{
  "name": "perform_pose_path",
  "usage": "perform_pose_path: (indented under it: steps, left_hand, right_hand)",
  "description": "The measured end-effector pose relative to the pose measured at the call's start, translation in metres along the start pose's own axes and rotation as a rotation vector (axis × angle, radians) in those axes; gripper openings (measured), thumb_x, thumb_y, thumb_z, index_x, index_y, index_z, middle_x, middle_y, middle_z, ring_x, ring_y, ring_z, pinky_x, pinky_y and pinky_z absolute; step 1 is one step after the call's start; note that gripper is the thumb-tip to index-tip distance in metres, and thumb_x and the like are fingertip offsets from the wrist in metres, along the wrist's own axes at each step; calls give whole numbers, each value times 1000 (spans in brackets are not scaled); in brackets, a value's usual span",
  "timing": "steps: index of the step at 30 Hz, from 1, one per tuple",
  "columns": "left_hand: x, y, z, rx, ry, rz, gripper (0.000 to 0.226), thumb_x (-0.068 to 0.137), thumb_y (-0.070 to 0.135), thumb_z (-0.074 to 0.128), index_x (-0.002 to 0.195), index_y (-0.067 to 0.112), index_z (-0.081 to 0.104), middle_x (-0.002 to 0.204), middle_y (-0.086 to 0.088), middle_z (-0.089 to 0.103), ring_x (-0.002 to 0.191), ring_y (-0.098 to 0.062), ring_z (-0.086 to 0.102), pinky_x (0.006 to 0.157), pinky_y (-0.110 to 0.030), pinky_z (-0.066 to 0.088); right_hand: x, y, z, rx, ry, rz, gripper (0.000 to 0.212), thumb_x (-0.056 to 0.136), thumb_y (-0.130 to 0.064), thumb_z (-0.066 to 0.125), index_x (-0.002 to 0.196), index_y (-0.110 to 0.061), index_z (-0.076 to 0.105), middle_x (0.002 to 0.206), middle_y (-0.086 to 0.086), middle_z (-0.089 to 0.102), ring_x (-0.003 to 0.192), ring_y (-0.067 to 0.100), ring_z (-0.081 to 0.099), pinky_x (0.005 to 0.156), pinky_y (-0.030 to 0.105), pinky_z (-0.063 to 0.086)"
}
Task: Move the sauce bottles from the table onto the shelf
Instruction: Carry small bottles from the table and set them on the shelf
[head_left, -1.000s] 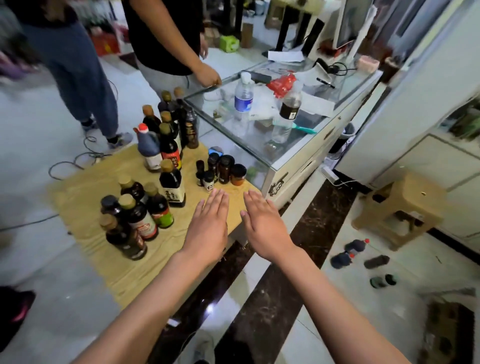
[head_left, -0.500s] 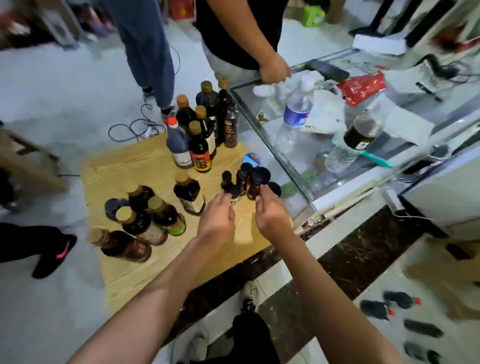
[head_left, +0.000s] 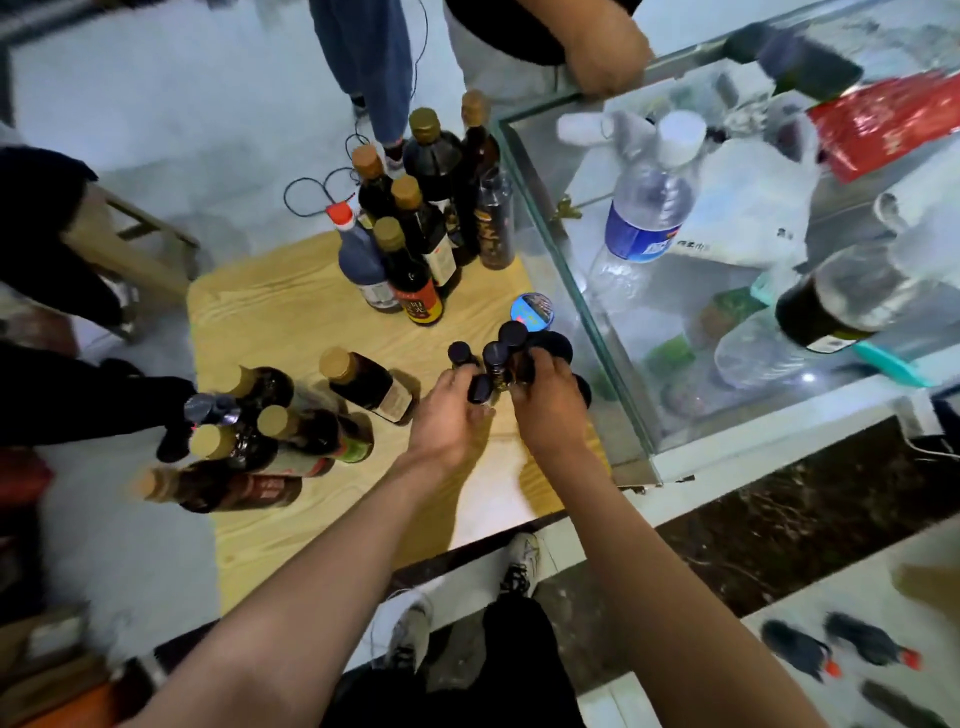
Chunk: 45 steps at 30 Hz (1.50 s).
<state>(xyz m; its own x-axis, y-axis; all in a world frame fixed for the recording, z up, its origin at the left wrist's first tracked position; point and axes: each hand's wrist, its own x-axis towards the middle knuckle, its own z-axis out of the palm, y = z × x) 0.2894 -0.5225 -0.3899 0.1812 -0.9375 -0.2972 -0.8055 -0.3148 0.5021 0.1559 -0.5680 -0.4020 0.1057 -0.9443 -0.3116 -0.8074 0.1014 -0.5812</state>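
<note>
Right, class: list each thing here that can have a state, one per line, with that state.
left hand: gripping a small black-capped bottle
right hand: gripping small dark bottles
tall sauce bottles: upright, capped
gold-capped bottle: upright, untouched
water bottle: capped, on glass counter

Glass-topped display cabinet (head_left: 524, 171) w/ clear plastic water bottle, blue label (head_left: 644, 208), red foil packet (head_left: 883, 124) at its far right corner, white plastic bag (head_left: 748, 208) mid-top. Wooden stool (head_left: 130, 244) on pale floor beyond bench's left edge.
</note>
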Motion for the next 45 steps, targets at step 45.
perform_pose_path:
  steps: [45]
  left_hand:
    - [-298,105,-48,-661,-543,778,52,83,8,73,128,17,51,122,4,59,102,9,54,95,-14,44]
  right_hand:
    - [-416,2,-75,956,976,378,30,99,-30,58,118,-9,46,101,13,57,74,23,59,58,20,49]
